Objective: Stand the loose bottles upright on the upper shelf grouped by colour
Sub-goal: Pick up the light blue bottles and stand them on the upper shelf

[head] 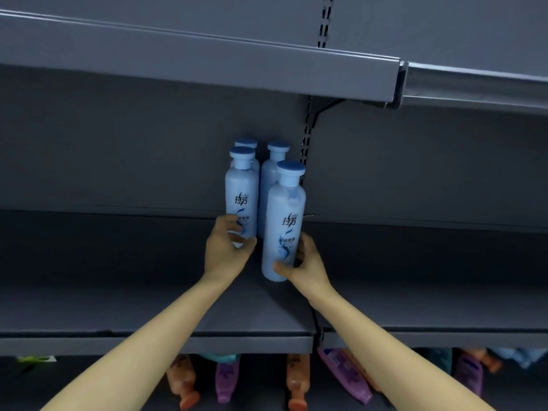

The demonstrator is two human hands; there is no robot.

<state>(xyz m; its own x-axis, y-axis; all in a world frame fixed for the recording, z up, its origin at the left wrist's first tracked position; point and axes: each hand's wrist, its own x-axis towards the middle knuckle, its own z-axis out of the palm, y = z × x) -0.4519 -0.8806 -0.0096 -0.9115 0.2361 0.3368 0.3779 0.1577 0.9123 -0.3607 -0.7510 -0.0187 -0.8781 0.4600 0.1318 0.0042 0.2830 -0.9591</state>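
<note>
Under the grey metal shelf [148, 307], orange and purple bottles [344, 375] lie partly hidden by its front lip (the far-right ones possibly blue; too dim). Left of the slotted upright post [307, 143], four pale blue plastic bottles [274, 173] stand upright, caps up. The left hand [228, 244] wraps the front bottle farther from the post; the right hand [307, 262] clamps the front one beside it.

I face a shop aisle: grey metal shelves [103, 277] on slotted uprights [306, 143], stocked with identical branded blue bottles [283, 203].
</note>
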